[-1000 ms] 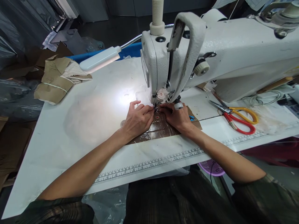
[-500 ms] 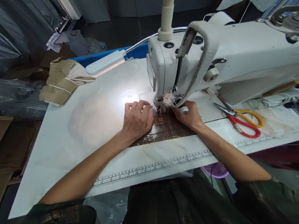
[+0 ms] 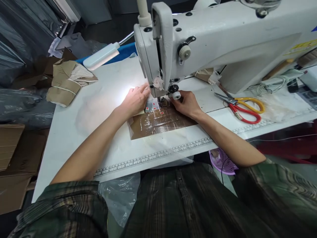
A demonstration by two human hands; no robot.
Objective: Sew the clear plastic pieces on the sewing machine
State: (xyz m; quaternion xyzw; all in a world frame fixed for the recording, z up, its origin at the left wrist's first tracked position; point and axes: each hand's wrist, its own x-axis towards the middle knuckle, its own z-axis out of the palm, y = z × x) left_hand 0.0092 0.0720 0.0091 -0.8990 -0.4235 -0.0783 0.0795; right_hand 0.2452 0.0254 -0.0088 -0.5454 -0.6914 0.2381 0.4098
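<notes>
A white sewing machine [image 3: 158,49] stands over the table, its presser foot [image 3: 163,101] low above the bed. My left hand [image 3: 136,99] lies left of the needle area, fingers stretched toward the machine head; glare blurs the fingertips. Beside its palm, a pale plate with red marks [image 3: 151,105] shows. Right of the presser foot, my right hand [image 3: 187,104] has its thumb and fingers closed near a white knurled knob [image 3: 176,95]; what they hold is hidden. A brown taped sheet [image 3: 156,124] lies on the table in front of both hands.
Scissors with red and yellow handles [image 3: 241,107] lie to the right. A tied brown cloth bundle [image 3: 63,84] is at the left edge, near a lit lamp [image 3: 101,56]. A printed ruler [image 3: 148,159] runs along the front edge; a purple basket [image 3: 223,162] sits below.
The view has shifted, so the machine appears further left and higher. My left hand has drawn away from the presser foot and its fingers have straightened, uncovering the pale plate. My right hand stays beside the foot.
</notes>
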